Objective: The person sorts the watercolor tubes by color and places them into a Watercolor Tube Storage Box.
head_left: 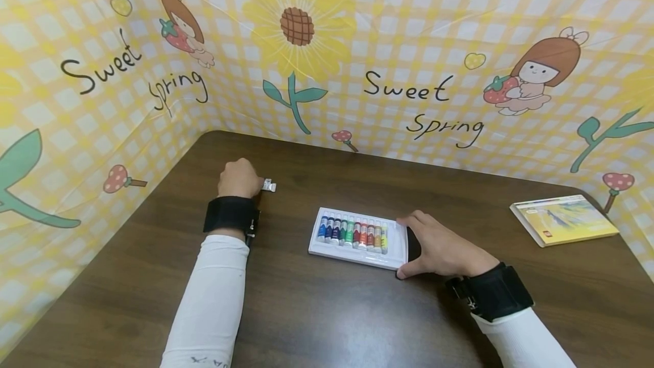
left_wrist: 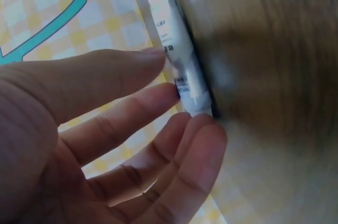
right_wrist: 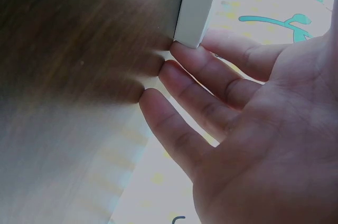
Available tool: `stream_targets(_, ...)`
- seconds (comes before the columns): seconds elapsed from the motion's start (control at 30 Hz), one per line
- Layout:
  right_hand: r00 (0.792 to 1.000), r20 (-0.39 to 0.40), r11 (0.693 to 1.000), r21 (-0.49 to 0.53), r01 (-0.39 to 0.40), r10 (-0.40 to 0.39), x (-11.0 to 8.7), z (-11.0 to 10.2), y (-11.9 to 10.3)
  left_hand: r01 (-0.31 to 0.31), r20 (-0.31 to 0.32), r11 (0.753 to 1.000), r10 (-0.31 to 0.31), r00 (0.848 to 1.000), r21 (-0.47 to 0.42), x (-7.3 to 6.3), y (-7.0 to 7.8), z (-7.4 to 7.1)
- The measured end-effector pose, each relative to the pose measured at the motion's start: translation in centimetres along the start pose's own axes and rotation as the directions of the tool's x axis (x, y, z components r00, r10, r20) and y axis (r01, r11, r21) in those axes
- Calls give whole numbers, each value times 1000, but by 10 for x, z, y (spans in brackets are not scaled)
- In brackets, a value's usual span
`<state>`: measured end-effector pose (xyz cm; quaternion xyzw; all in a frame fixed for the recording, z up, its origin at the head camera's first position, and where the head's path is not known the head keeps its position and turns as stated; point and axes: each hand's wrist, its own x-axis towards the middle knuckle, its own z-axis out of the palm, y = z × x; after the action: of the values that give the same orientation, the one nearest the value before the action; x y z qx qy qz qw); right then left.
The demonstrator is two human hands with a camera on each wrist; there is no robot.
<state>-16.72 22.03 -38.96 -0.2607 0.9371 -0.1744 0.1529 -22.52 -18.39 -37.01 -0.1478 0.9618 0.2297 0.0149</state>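
My left hand (head_left: 239,178) is at the far left of the table, at a small white paint tube (head_left: 269,185). In the left wrist view, the thumb and curled fingers pinch the tube's side and cap end, close to the tabletop. A white tray (head_left: 317,250) holds a row of several paint tubes (head_left: 352,233), running from blue through green and red to yellow. My right hand (head_left: 443,246) spans the tray's right end, thumb at the near corner and fingers at the far corner. The right wrist view shows its fingertips against the tray's end and the table.
At the right of the brown wooden table (head_left: 332,311) lies a yellow box (head_left: 564,220) with a printed picture. A yellow-checked cloth (head_left: 388,44) with flowers and lettering stands behind the table and along its left side.
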Motion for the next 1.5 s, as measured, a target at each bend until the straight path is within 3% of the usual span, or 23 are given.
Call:
stream_targets(0.47, 1000, -3, 1000, 5, -1, 1, 0, 0, 0, -70, 3, 998, 70, 998, 7, 4, -3, 1)
stream_targets(0.87, 1000, 1, 1000, 7, 1, -1, -1, -1, -1, -86, -49, 996, 85, 995, -23, 3, -8, -2)
stream_targets(1.03, 1000, -1, 1000, 7, -5, 5, -1, -1, -1, -66, -72, 998, 65, 995, -23, -2, -10, -6)
stream_targets(1.5, 1000, 1, 1000, -1, 3, -3, 0, 0, 0, 36, -18, 999, -36, 999, 1, -4, -11, -8)
